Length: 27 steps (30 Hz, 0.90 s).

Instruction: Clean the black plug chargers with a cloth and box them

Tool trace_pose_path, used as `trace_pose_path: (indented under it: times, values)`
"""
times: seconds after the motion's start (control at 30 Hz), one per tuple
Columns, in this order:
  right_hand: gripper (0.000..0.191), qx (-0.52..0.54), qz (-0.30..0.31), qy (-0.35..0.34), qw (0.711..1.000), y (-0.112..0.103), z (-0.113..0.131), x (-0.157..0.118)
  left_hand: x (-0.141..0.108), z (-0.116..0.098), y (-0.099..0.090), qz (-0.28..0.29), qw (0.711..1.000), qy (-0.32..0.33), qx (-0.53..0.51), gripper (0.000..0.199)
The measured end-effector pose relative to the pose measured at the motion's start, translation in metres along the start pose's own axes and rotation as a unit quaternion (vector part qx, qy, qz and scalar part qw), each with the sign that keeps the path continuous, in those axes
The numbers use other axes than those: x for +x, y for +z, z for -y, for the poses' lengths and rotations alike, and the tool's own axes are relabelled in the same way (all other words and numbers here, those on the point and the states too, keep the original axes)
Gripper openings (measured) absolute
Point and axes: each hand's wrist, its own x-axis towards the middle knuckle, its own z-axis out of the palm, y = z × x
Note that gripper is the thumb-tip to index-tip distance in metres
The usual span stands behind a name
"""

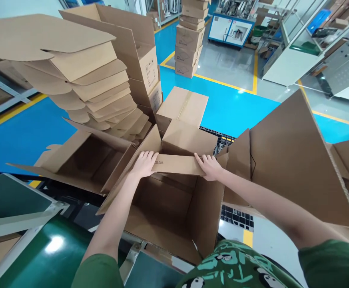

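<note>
A slim brown cardboard box with "COLOUR:" printed on its side spans the space between my two hands. At its left end, my left hand is closed on it, fingers over the top. My right hand grips the right end the same way. Beneath it lies a large open carton, its flaps raised and its inside dark brown. The carton's far flap stands behind the slim box. Whether the slim box touches the carton's walls, I cannot tell.
Left of me are another open carton and a tall leaning stack of cardboard boxes. A closed carton sits ahead. Large open cartons stand at the right. A green conveyor belt runs at lower left.
</note>
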Motion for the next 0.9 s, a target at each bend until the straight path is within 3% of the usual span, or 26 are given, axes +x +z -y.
trace_pose_path:
  times: [0.23, 0.37, 0.5, 0.63, 0.77, 0.9]
  values:
    - [0.057, 0.031, 0.015, 0.088, 0.996, 0.043, 0.027, 0.006, 0.034, 0.003, 0.018, 0.006, 0.999, 0.024, -0.035, 0.050]
    - [0.052, 0.038, 0.021, 0.104, 0.994, 0.063, 0.037, 0.021, 0.039, 0.002, 0.036, 0.012, 0.998, 0.014, -0.055, 0.047]
    - [0.051, 0.044, 0.029, 0.104, 0.993, 0.082, 0.045, 0.045, 0.035, -0.003, 0.052, 0.013, 0.996, -0.022, -0.082, 0.045]
    - [0.051, 0.041, 0.051, 0.100, 0.993, 0.102, 0.057, 0.072, 0.030, -0.015, 0.055, -0.009, 0.988, -0.101, -0.118, 0.043]
    - [0.049, 0.020, 0.085, 0.109, 0.990, 0.126, 0.065, 0.088, -0.004, -0.024, 0.034, -0.016, 0.956, -0.244, -0.162, 0.040]
    - [0.049, -0.004, 0.109, 0.121, 0.987, 0.145, 0.060, 0.090, -0.094, -0.041, -0.008, -0.027, 0.892, -0.401, -0.207, 0.043]
